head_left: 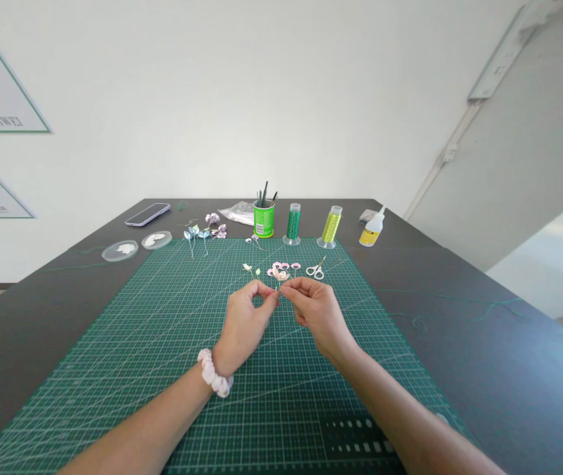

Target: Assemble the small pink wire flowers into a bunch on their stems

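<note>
The scrunchie (213, 375) is crinkled cloth, the green thread (293, 225) glossy.

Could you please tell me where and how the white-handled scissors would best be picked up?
The scissors are probably best gripped by their white finger loops, with the right hand coming from the near side: they lie flat on the cutting mat, loops toward the person and blades pointing away.
</note>
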`<state>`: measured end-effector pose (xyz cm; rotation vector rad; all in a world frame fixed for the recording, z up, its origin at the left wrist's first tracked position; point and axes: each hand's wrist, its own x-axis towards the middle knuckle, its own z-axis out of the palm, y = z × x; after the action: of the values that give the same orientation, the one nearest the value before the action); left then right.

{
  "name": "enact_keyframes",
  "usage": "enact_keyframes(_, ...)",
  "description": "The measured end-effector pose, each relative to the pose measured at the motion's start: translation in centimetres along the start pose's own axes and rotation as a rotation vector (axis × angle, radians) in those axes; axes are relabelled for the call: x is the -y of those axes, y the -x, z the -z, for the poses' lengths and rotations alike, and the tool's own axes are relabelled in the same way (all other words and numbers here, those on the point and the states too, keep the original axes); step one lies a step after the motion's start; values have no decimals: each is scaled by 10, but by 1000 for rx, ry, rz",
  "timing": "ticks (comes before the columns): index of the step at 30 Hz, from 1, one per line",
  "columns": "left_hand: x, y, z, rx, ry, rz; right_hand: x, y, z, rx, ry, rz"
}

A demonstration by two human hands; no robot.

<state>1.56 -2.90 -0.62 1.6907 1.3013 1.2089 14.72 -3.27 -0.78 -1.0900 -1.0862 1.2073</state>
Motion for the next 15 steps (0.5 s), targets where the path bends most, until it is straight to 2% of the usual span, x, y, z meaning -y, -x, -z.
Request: enact_keyframes(15,1,-1,0,45,88,8,1,0,1,-18,7,-10)
